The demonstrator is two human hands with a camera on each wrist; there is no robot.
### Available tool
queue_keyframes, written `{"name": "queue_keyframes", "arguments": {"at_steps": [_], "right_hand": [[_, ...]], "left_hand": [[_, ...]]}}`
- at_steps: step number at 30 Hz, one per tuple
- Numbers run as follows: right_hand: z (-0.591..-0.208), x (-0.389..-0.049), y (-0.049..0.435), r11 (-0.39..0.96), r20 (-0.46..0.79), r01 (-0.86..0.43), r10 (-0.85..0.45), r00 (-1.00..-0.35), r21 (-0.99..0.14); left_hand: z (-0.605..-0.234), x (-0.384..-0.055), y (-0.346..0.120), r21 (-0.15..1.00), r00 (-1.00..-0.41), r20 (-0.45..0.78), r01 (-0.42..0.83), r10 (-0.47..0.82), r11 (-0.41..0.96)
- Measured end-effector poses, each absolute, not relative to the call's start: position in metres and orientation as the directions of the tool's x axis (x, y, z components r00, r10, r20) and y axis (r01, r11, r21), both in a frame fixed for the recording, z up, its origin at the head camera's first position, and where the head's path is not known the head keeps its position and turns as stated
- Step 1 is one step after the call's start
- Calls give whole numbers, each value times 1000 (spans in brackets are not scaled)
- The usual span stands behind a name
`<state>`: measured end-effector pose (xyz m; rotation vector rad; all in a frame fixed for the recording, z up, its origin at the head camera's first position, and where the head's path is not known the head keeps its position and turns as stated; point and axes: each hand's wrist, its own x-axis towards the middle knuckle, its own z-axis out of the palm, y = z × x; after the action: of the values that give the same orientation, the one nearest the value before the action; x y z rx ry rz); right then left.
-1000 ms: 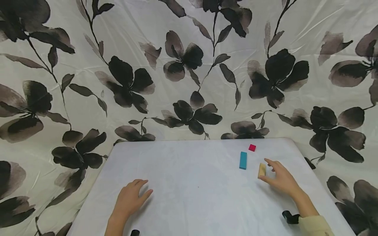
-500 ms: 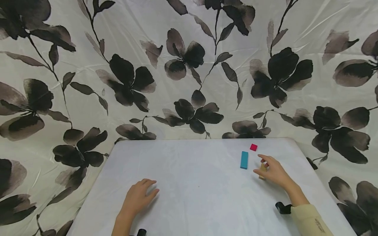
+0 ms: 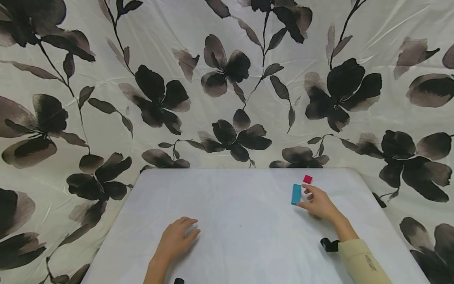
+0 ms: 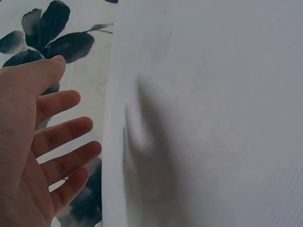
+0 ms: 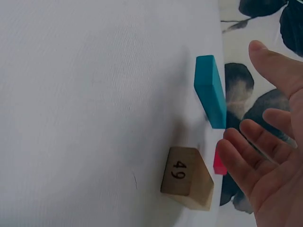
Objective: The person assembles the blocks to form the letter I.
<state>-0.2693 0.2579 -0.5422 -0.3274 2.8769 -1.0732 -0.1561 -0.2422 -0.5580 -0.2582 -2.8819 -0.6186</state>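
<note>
My right hand (image 3: 318, 202) hovers at the right of the table, thumb and fingers spread around the near side of a blue block (image 3: 296, 194). In the right wrist view nothing lies in that hand (image 5: 279, 151), and the blue block (image 5: 210, 92) stands apart from the fingertips. A wooden block (image 5: 187, 177) marked 49 sits nearby; in the head view the right hand mostly hides it. Just behind the blue block lies a small red block (image 3: 307, 179). My left hand (image 3: 176, 238) is held over the left part of the table, fingers relaxed and holding nothing.
The white table (image 3: 234, 252) ends at a straight back edge, with a floral cloth (image 3: 227, 79) behind it and at both sides. A black wrist device (image 3: 330, 245) sticks out beside the right sleeve (image 3: 363, 262).
My right hand has moved left from the wooden block toward the blue block, covering most of the wooden one. My left hand has drifted right. The blocks stay in place.
</note>
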Motion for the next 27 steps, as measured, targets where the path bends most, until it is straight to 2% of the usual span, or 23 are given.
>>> {"name": "queue_keyframes", "arguments": {"at_steps": [8, 27], "right_hand": [[-551, -278, 253, 753, -27, -128, -190, -981, -646], [-553, -289, 256, 745, -60, -97, -181, -982, -660]], "left_hand": [[-558, -157, -226, 440, -961, 227, 247, 159, 863], [-565, -172, -180, 475, -938, 250, 335, 240, 814]]}}
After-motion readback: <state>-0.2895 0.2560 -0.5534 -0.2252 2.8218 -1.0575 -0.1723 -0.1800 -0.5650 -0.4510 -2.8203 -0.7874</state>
